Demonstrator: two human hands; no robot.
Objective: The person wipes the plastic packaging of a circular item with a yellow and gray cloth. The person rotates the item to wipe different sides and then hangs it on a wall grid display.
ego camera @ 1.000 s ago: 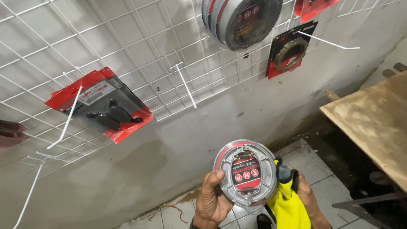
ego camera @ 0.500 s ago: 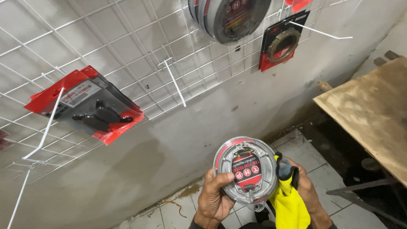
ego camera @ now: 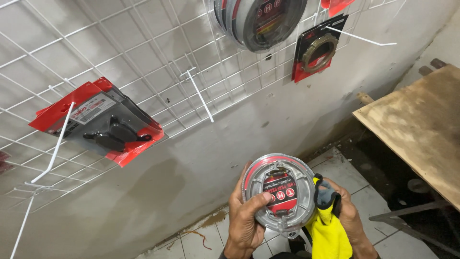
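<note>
holding a round clear pack (ego camera: 279, 194), left hand (ego camera: 245, 221) grip closed on its edge; right hand (ego camera: 349, 221) clutches a yellow cloth (ego camera: 328, 231).

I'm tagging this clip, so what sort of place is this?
Probably a motorcycle parts shop: a white wire grid wall with hooks carries carded parts packages, and the left hand holds a round clear-packed part.

Both hands are bare: no gloves, rings or watch show on either. The left hand (ego camera: 244, 218) shows its fingers, thumb and short, plain nails, with the wrist uncovered down to the picture's lower edge. The right hand (ego camera: 352, 223) shows only its back and bare wrist. No sleeve reaches either wrist.
</note>
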